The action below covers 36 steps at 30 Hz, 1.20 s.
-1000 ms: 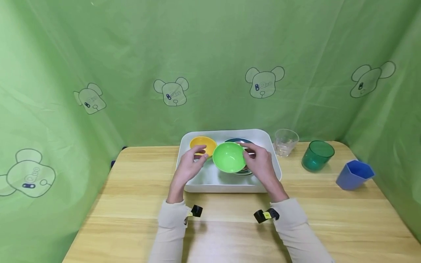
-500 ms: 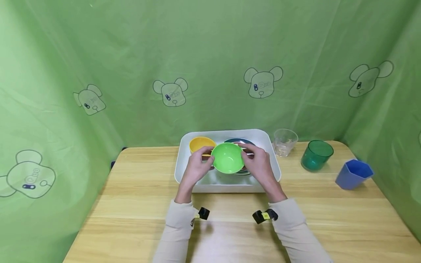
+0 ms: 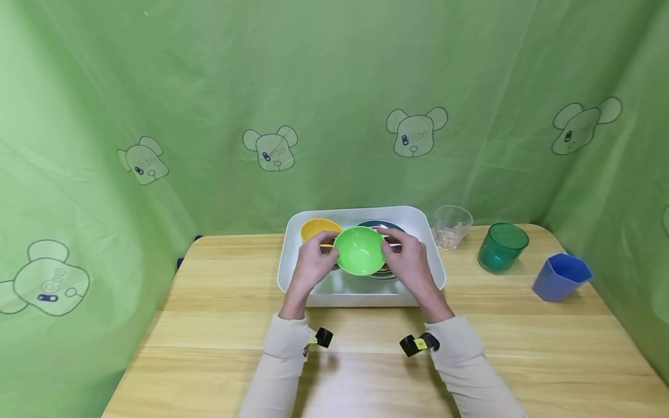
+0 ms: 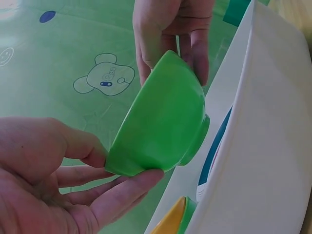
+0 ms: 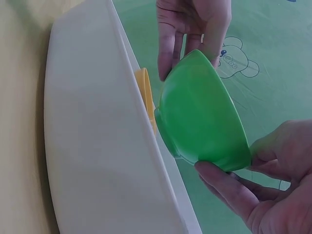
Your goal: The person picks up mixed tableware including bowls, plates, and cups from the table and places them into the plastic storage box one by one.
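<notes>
1. The green bowl (image 3: 359,251) is held above the white tray (image 3: 360,300), its mouth facing up toward the head camera, its foot ring toward the tray; the round rim spans about equally every way.
2. The left hand (image 3: 313,262) pinches one side, thumb at the rim, fingers under the wall; the right hand (image 3: 410,256) grips the opposite side likewise.
3. The bowl's wall is smooth and glossy; the tray has rounded corners.
4. A yellow bowl (image 3: 316,227) sits in the tray, on a wood-grained table (image 3: 219,325).
</notes>
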### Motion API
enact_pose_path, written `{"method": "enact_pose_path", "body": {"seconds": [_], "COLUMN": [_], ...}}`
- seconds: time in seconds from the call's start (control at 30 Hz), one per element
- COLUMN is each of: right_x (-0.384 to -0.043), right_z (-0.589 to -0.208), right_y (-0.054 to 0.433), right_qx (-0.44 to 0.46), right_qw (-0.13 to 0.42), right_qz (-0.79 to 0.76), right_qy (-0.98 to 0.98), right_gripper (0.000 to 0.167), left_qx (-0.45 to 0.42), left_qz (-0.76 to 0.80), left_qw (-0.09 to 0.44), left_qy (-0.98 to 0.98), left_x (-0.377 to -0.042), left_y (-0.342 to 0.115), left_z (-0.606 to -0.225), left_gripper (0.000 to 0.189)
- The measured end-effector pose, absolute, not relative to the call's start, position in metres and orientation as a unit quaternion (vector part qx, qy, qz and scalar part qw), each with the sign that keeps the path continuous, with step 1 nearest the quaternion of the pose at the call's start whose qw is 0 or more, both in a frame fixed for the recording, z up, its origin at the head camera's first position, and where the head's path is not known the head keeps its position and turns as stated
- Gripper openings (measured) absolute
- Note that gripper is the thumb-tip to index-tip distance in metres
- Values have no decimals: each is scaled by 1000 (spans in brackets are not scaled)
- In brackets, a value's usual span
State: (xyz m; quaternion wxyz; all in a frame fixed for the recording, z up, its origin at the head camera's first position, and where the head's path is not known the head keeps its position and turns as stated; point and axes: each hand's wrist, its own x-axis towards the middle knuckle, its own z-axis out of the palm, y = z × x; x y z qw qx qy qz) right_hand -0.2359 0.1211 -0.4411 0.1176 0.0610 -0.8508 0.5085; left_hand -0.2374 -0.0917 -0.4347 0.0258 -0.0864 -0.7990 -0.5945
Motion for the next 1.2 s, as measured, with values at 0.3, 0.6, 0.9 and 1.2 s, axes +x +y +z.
{"method": "enact_pose_path", "body": {"seconds": [0.3, 0.6, 0.9, 1.2], "right_x": [-233, -232, -229, -229], "right_z": [-439, -441, -443, -436], "right_y": [122, 135, 151, 177], "right_qx": [60, 54, 36, 18], "right_qw": [102, 122, 118, 137], "right_qz": [540, 524, 483, 442], "right_qy": [-833, -841, -867, -886], "right_gripper": [32, 29, 28, 30], "left_qx": [-78, -57, -42, 3], "left_qz": [-594, -577, -559, -539], "left_qw": [27, 55, 68, 67], "left_qy": [-800, -813, -825, -839], "left_x": [-242, -258, -280, -295], "left_y": [-93, -110, -125, -131], "left_z": [-433, -428, -424, -425], "left_gripper": [40, 47, 45, 43]}}
